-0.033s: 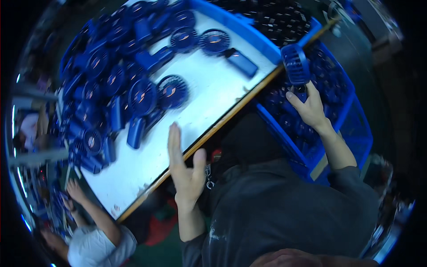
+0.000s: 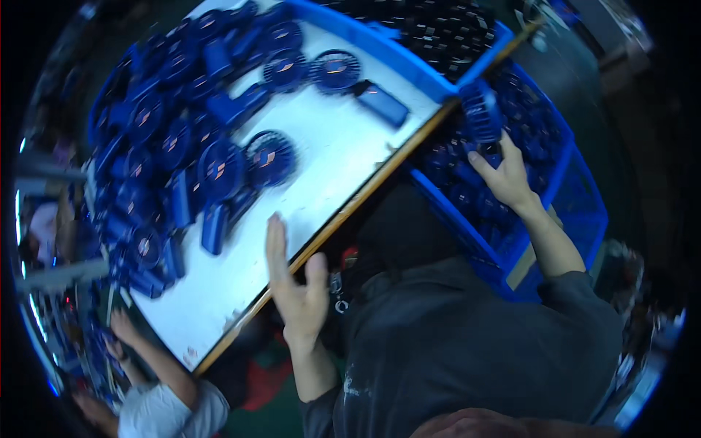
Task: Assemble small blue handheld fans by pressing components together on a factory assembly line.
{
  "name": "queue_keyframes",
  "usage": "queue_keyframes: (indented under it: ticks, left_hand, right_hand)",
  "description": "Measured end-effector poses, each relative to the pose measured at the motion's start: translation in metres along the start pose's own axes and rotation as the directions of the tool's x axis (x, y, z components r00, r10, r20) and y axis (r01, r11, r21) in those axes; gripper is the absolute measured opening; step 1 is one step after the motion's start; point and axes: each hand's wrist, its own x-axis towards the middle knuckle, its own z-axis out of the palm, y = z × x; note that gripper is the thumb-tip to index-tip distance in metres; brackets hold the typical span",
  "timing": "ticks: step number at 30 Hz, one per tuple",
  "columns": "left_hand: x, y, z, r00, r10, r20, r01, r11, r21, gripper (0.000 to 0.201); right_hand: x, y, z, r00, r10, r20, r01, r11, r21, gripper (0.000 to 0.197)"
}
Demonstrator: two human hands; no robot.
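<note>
Slightly turned since the earlier frame, the blue fan [image 2: 482,113] now shows its round head more edge-on, while the whole view has shifted so that the surface [image 2: 328,157] and its load sit a little further left. That fan is in the right hand [image 2: 509,175], above a blue crate [image 2: 461,228] filled with similar dark blue pieces and standing just beside the surface's wooden edge. Its lower part is taken in a closed grip, the thumb on the near side and the other fingers mostly hidden; holding it there seems to leave the head free of the fingers and clear of the crate's contents. I cannot tell whether the fan touches anything below it. Nothing is held by the left hand [image 2: 296,299]: its grip is wide, fingers straight and thumb well apart, with the fingertips over the near side of the surface. Contact there cannot be judged. Nearest to it are a fan handle [image 2: 213,228] and a fan with a round grille [image 2: 270,158], both at the edge of a loose heap of fans [image 2: 175,139]. Heaped this way, they probably lean on one another, and the blue rim [image 2: 416,66] likely keeps pieces from sliding off the far side.
</note>
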Motion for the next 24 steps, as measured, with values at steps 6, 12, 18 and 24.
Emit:
queue_keyframes:
  ticks: [6,12,18,24]
  left_hand:
    - [-0.022,-0.008,0.003,0.981,-0.174,-0.086,0.147,0.954,-0.261,0.044]
    - [-0.030,-0.015,0.002,0.984,-0.157,-0.084,0.142,0.976,-0.167,0.041]
    - [-0.039,-0.017,0.008,0.984,-0.160,-0.083,0.146,0.977,-0.153,0.040]
    - [-0.048,-0.023,0.011,0.972,-0.213,-0.101,0.187,0.957,-0.221,0.037]
  right_hand:
    - [-0.069,0.153,-0.040,0.925,0.353,-0.139,-0.378,0.825,-0.419,0.052]
    - [-0.094,0.194,-0.054,0.938,0.334,-0.098,-0.339,0.815,-0.469,0.055]
    - [-0.087,0.183,-0.058,0.905,0.406,0.127,-0.263,0.769,-0.582,0.058]
    - [-0.022,0.109,-0.036,0.984,0.174,-0.028,-0.172,0.907,-0.386,0.043]
